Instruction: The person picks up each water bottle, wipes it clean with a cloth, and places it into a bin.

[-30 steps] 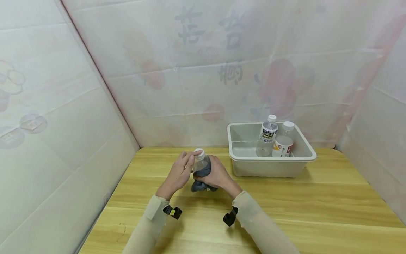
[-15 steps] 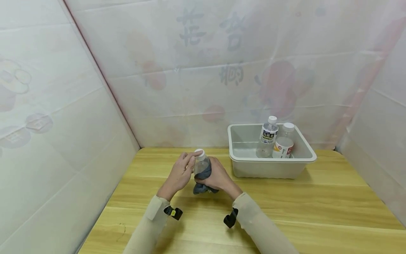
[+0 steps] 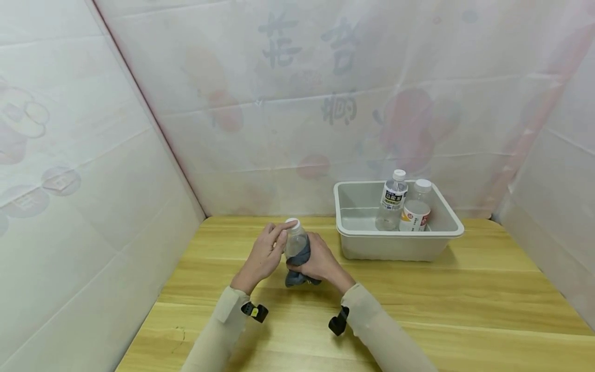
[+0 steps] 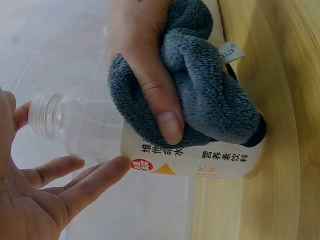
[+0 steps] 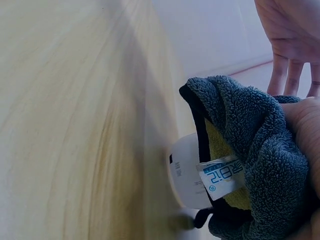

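Observation:
A clear plastic bottle (image 3: 295, 241) with a white cap (image 3: 293, 223) and a printed white label (image 4: 200, 162) stands at mid-table between my hands. Wrapped on its side is a dark grey-blue towel (image 4: 210, 90) with black edging and a small white tag (image 5: 222, 175). My right hand (image 3: 321, 258) grips the towel against the bottle, thumb across the front in the left wrist view. With extended fingers, my left hand (image 3: 266, 252) steadies the top: one finger lies at the cap, others touch the shoulder and label edge. The towel hides much of the label.
A light grey plastic tub (image 3: 395, 247) stands at the back right of the wooden table (image 3: 446, 305). Inside it are two capped bottles, one with a dark-and-white label (image 3: 393, 198) and one with a white-orange label (image 3: 413, 217). Printed fabric walls (image 3: 260, 134) surround the table.
The right hand and towel have slid slightly down the bottle, towards me. The left hand keeps its place at the cap, and the tub and its bottles stay put.

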A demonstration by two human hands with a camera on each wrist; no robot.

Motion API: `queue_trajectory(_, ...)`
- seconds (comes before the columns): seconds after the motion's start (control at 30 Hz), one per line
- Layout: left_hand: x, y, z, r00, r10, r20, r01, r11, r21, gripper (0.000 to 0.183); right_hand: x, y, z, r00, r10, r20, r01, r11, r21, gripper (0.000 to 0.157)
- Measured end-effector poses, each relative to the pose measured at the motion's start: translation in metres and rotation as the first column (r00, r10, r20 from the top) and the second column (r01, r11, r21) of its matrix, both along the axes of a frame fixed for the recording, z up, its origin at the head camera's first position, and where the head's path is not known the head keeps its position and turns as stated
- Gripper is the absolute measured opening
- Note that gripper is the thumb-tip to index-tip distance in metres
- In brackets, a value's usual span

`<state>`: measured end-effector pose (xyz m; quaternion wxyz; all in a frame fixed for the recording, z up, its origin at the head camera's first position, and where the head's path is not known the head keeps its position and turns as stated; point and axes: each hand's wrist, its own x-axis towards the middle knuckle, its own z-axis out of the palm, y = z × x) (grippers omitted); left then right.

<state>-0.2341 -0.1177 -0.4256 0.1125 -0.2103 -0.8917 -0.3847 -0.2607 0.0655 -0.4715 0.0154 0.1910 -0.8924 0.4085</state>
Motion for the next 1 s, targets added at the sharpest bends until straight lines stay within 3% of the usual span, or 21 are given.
queue_trajectory(0.27, 0.000, 0.001, 0.000, 1.000, 0.007, -0.022, -0.007, 1.000, -0.007, 0.040, -0.001, 0.000, -0.004, 0.999, -0.015, 0.031, 0.015, 1.000, 0.001, 0.093)
queue_trajectory(0.77, 0.000, 0.001, -0.002, 0.999, 0.003, -0.049, -0.003, 1.000, 0.000, 0.039, -0.002, 0.003, -0.020, 0.999, 0.050, 0.003, -0.050, 0.999, -0.014, 0.086)
queue_trajectory(1.0, 0.000, 0.001, -0.004, 0.998, 0.007, -0.054, -0.007, 1.000, 0.006, 0.038, -0.001, 0.004, -0.024, 0.999, 0.040, 0.010, -0.040, 0.999, 0.036, 0.086)
